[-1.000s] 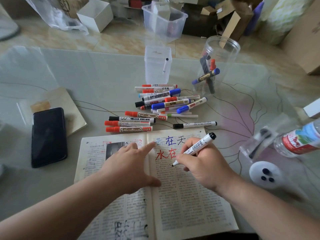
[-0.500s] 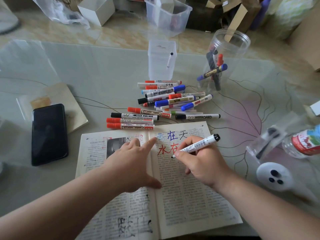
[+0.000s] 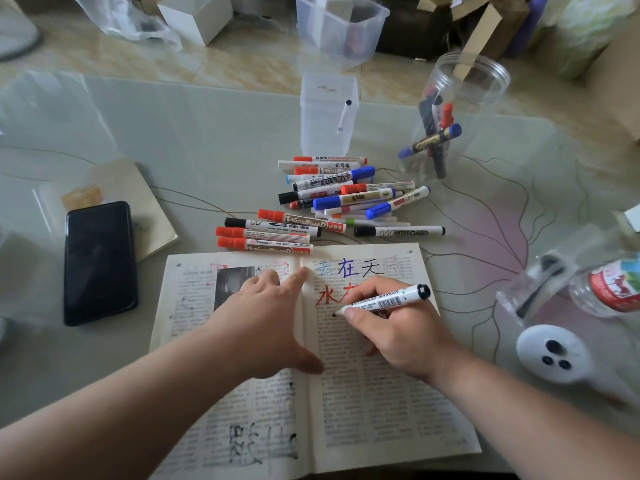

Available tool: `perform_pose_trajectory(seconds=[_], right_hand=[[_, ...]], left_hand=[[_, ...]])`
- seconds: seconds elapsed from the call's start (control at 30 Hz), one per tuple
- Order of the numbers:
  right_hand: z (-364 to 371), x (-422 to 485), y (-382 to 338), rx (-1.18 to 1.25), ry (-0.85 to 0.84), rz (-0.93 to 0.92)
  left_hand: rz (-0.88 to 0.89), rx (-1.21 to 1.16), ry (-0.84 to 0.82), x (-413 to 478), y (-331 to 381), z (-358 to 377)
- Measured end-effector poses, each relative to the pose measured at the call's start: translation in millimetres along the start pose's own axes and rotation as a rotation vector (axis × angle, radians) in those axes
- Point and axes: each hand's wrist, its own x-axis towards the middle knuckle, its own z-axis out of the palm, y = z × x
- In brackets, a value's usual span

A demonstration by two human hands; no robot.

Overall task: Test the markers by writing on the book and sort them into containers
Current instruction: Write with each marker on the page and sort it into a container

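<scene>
"Where's the one being tried?"

"The black marker (image 3: 384,301) is in the right hand (image 3: 398,330), the grip pinching its barrel low down, tip on the right page of the book (image 3: 381,410). The book lies open at the near edge of the worktop (image 3: 173,133). The left hand (image 3: 263,317), grip spread flat, presses beside the fold."

"Awkward to handle?"

"I'd guess not: light, stiff, smooth plastic. Take it near the tip for writing, and mid-barrel for dropping into the round jar (image 3: 450,116) or the square container (image 3: 329,116) beyond the pile of markers (image 3: 339,199)."

"Anything you can't see?"

"Whether it's leaving ink. The hand covers the second red character, and the book's bottom corner is cut off."
</scene>
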Motion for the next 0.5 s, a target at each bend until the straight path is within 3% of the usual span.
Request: perform_pose_trajectory(seconds=[0.5], right_hand=[[7.1, 0.9, 1.6, -0.071, 0.088, -0.006]], left_hand=[[-0.002, 0.008, 0.002, -3.4, 2.3, 4.0]])
